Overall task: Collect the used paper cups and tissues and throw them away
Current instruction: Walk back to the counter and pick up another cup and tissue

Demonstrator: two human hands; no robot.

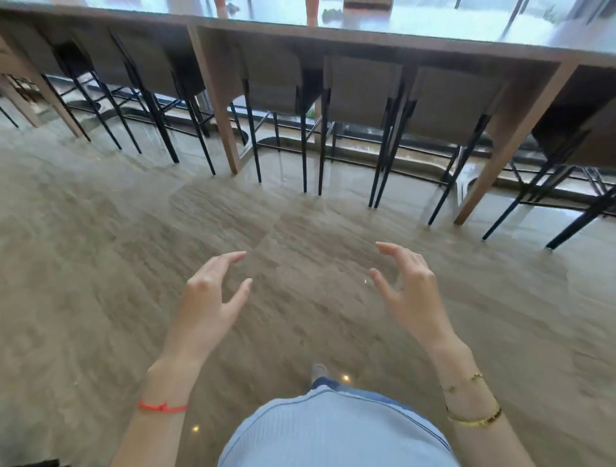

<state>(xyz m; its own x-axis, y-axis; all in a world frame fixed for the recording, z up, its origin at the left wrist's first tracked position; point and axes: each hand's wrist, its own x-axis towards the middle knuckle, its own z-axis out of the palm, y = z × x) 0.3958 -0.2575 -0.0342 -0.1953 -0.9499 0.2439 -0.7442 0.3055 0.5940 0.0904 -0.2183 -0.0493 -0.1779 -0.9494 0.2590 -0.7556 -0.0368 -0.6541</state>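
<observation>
My left hand (208, 300) and my right hand (408, 293) are held out in front of me over the beige floor, palms facing each other, fingers spread and curled, nothing in either. A red string circles my left wrist, gold bracelets my right. On the long counter (366, 36) at the top edge stand two pale pink cup-like shapes (312, 11), cut off by the frame. A brown box-like thing (368, 4) sits next to them. No tissues show.
Several grey stools (361, 93) with thin black legs are tucked under the wooden counter, between its slanted wooden legs (218, 100). The glossy floor (300, 226) lies between me and the stools. My shoe (318, 370) points forward below.
</observation>
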